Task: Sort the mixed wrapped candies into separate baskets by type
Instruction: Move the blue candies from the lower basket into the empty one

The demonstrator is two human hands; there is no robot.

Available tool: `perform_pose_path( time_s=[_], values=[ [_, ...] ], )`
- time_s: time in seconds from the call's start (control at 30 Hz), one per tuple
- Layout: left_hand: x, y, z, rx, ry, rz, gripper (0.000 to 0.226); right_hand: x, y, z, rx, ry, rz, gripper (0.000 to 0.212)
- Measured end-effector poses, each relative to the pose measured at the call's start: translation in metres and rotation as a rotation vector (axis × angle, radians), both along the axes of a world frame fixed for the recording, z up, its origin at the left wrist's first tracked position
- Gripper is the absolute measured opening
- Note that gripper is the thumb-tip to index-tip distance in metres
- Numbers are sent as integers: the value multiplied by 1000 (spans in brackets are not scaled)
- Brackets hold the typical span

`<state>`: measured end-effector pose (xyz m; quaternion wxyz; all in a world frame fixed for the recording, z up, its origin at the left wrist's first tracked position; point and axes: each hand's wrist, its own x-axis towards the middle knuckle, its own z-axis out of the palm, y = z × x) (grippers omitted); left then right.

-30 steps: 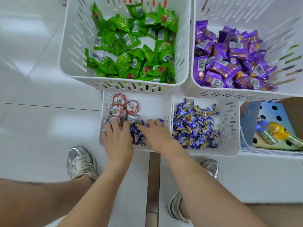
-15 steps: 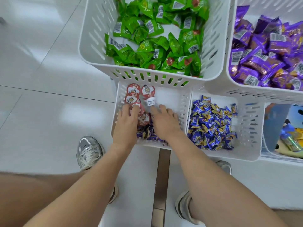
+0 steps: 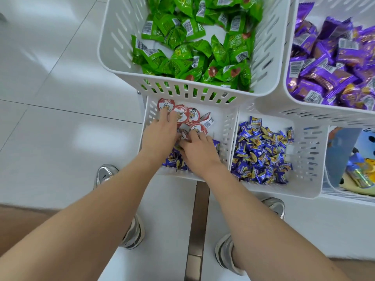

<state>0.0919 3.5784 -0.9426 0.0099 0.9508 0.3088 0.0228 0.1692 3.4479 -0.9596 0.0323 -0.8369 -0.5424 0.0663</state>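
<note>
Now the left hand (image 3: 160,134) has crept forward in the basket (image 3: 227,118) and lies spread on the red cups (image 3: 191,114), the right hand (image 3: 199,149) curled beside it, grip unclear, while blue candies (image 3: 174,161) still share that basket.

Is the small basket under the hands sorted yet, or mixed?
Mixed: the small basket holds red-lidded cups and blue wrapped candies together.

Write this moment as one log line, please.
place: white slotted plastic basket | left hand: touches round red-lidded cups | right hand: among small blue wrapped candies, grip unclear
</note>
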Motion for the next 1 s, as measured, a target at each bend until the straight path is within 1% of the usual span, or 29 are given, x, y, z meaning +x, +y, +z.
perform_pose_path(
  time_s=[0.07,0.13,0.2,0.3,0.4,0.47,0.53,0.6,0.67,0.73,0.8,0.87,0.93,1.0],
  values=[
    [-6,-5,-3,-67,22,57,48,1,3,0,-21,-81,-68,34],
    [-13,-11,-6,-114,7,88,44,5,3,3,-32,-141,-133,39],
    [-18,-18,-9,-91,3,74,41,11,1,12,-44,-177,-168,37],
    [-19,-19,-8,-39,48,25,49,26,1,22,-102,-140,-167,45],
    [-11,-17,-4,-24,47,26,73,38,3,31,-100,-81,-178,44],
    [-5,-11,-2,-10,24,-20,79,44,5,36,-96,-34,-182,45],
    [-2,-4,-4,-10,34,-123,75,51,8,40,-76,-11,-173,48],
    [-2,1,-4,-19,64,-156,66,54,9,40,-71,-3,-181,49],
    [-4,1,-1,-5,75,-93,64,51,8,37,-72,26,-178,50],
    [-3,-3,0,-22,131,-49,65,44,7,29,-76,58,-144,48],
    [-3,-6,1,-71,207,-9,71,39,5,17,-84,68,-116,44],
    [-3,-8,3,-84,261,16,75,39,4,8,-82,59,-131,47],
    [0,-9,7,-114,278,26,72,41,6,4,-82,47,-147,50],
    [7,-9,12,-159,251,33,64,43,11,3,-87,11,-158,45]
  ],
)
